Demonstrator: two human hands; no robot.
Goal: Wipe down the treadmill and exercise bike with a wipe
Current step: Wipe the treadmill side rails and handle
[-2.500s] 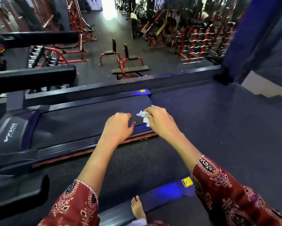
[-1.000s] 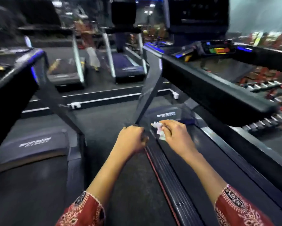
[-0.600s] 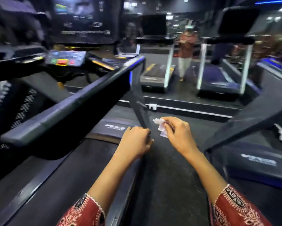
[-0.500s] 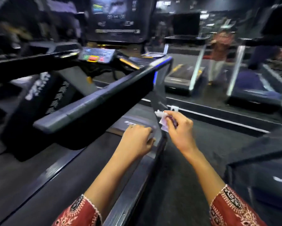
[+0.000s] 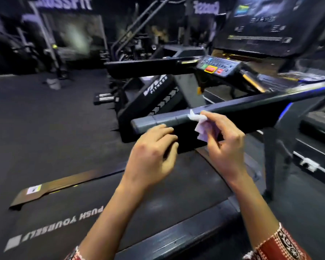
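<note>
A black treadmill fills the view, its belt (image 5: 94, 199) printed with "PUSH YOURSELF" below my arms. Its right handrail (image 5: 163, 120) runs across the middle, grey end cap toward the left. My right hand (image 5: 225, 147) pinches a crumpled white wipe (image 5: 202, 126) and holds it against the rail's top and side. My left hand (image 5: 154, 156) hovers just under the rail's end with loosely curled fingers and holds nothing; whether its fingertips touch the rail is unclear. The console keypad (image 5: 217, 67) with red and green buttons sits beyond the rail.
The treadmill's left handrail (image 5: 144, 65) and motor cover (image 5: 158, 98) lie farther back. Dark gym floor (image 5: 45, 119) spreads to the left, with racks and machines along the far wall. Another treadmill's frame (image 5: 312, 151) stands at the right.
My view has swung left along the treadmill. My right hand has brought the wipe up onto the right handrail, and my left hand has risen beside the rail's end.
</note>
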